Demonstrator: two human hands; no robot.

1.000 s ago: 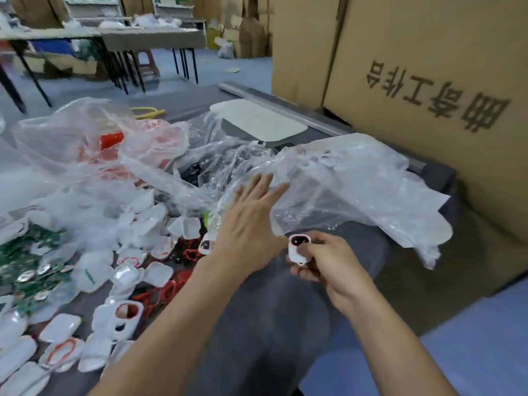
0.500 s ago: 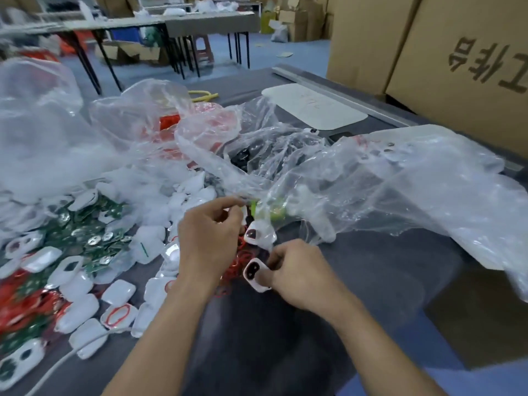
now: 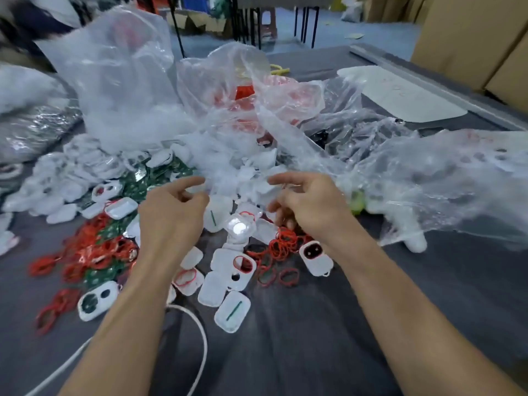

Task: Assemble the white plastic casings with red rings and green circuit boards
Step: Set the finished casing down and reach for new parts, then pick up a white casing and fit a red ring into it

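Dark grey table (image 3: 285, 352), left hand (image 3: 171, 215) and right hand (image 3: 311, 207) loosely curled, holding nothing, white casings (image 3: 223, 261) just below them, red rings (image 3: 94, 247) at 9 o'clock, green circuit boards (image 3: 137, 184) at 10, clear plastic bags (image 3: 443, 181) from 11 to 3, cardboard boxes (image 3: 463, 38) at 1, blue floor (image 3: 357, 35) at 12

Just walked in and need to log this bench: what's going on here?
A person is assembling small parts at a dark table. The left hand and right hand hover, holding nothing visible, over a heap of white casings, red rings and green circuit boards. One casing with a red ring fitted lies beside the right wrist. Clear plastic bags are heaped behind.
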